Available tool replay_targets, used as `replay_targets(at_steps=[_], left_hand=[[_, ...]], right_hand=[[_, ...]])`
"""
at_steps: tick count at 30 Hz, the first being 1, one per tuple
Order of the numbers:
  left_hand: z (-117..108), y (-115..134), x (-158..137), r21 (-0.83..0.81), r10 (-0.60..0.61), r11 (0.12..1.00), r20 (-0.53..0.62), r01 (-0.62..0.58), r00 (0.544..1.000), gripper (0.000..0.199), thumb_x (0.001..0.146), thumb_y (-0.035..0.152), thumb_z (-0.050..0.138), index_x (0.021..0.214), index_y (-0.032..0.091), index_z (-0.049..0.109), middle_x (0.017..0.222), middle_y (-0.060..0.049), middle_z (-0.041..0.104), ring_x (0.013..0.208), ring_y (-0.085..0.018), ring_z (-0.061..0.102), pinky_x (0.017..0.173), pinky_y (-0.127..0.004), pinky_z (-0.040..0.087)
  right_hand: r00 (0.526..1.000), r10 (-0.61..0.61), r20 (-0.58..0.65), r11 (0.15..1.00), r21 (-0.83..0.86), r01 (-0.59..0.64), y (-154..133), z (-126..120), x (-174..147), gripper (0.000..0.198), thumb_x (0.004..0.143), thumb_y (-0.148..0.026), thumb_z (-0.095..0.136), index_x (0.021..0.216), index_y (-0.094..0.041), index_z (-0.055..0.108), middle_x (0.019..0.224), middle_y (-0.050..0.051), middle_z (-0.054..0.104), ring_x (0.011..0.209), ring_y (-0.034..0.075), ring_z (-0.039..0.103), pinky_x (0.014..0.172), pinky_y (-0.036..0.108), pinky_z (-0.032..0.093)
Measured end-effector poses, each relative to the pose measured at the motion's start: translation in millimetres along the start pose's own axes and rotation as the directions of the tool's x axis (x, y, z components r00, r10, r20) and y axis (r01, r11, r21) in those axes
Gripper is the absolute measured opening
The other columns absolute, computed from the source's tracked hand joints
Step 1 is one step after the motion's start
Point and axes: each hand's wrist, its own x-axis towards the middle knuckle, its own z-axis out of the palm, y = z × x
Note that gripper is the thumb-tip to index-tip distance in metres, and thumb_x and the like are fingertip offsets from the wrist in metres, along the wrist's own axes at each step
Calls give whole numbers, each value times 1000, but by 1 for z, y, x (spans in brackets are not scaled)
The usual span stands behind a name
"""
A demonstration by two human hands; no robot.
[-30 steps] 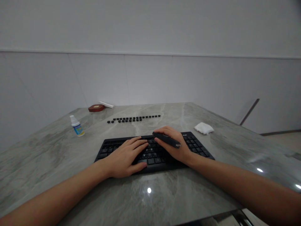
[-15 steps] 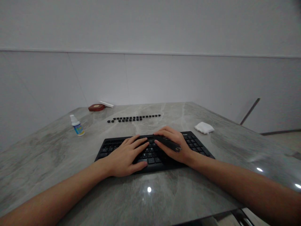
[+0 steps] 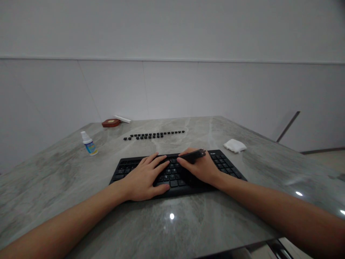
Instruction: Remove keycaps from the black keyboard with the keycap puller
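The black keyboard [image 3: 174, 176] lies beneath both hands, its long sides running left to right. The left hand [image 3: 142, 181] rests across the keyboard's left half, palm down, fingers spread and thumb set apart; the fingertips reach toward its middle keys. The right hand [image 3: 201, 167] is over the keyboard's right-of-centre part, thumb and fingers pinching a dark handheld tool [image 3: 193, 155] that slants across the upper key rows, thick end to the right — whether its tip touches a key, I cannot tell.

The keyboard's far rim shows past the hands, and its right-hand key block is partly visible beside the right wrist. A strip of grey tabletop [image 3: 172, 230] runs between the keyboard and the two rows of small black keycaps [image 3: 152, 135] beyond it. Left of the keyboard, with room between, stands a spray bottle [image 3: 90, 145]; farther beyond is a reddish-brown case [image 3: 111, 123]. A white cloth [image 3: 235, 145] sits just beyond the keyboard's right end — the table's right edge is well outside that.
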Motion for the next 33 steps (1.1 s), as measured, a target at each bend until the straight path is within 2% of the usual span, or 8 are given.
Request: replay_targets(at_steps=[3,8,14,19,23,28,33], left_hand=[[1,-1,0,-1,8,1000,-10,-8,1000,71,88,60,44,147,23,30,153,-11,29,141,-37,20,110,-56,27],[1,-1,0,-20,17,1000,-29,-17,999,70,88,60,46,146,24,30,152,-11,30,140,-37,22,109,-57,27],[-1,0,1,-11,7,1000,-7,-7,1000,70,88,60,44,146,23,31,152,-12,29,140,-36,22,110,-57,27],[1,-1,0,-4,22,1000,-16,-22,1000,70,88,60,44,147,24,30,152,-11,30,140,-36,22,110,-56,27],[2,-2,0,3,29,1000,-21,-29,999,70,89,60,44,147,25,29,152,-11,29,140,-36,22,110,-56,27],[0,-1,0,6,18,1000,-13,-18,1000,69,89,60,42,146,25,30,152,-11,30,140,-36,23,110,-55,27],[0,-1,0,9,18,1000,-10,-18,1000,69,89,61,42,146,24,31,152,-11,29,140,-36,23,110,-55,26]], right_hand=[[997,76,25,997,25,-76,3,-1,2,22,83,-40,62,80,-20,71,77,4,71,73,20,66,70,33,51],[994,104,40,990,91,-108,7,-2,5,25,83,-41,61,76,-18,70,72,4,69,70,19,63,66,32,50],[990,107,96,980,155,-121,8,-3,6,19,83,-36,61,83,-20,71,80,2,70,79,19,64,76,33,50],[986,14,168,985,166,-42,9,-5,7,17,83,-31,61,94,-22,70,93,3,71,91,20,64,86,36,49],[975,-81,205,992,110,59,12,-7,9,15,83,-30,61,93,-22,71,93,3,69,89,18,63,84,34,49],[985,-6,174,1000,29,1,17,-5,12,15,81,-33,63,80,-19,70,79,3,68,77,17,62,77,33,49],[984,-36,172,999,16,34,16,-4,12,14,83,-31,62,84,-19,70,84,4,67,82,18,62,80,34,48]])
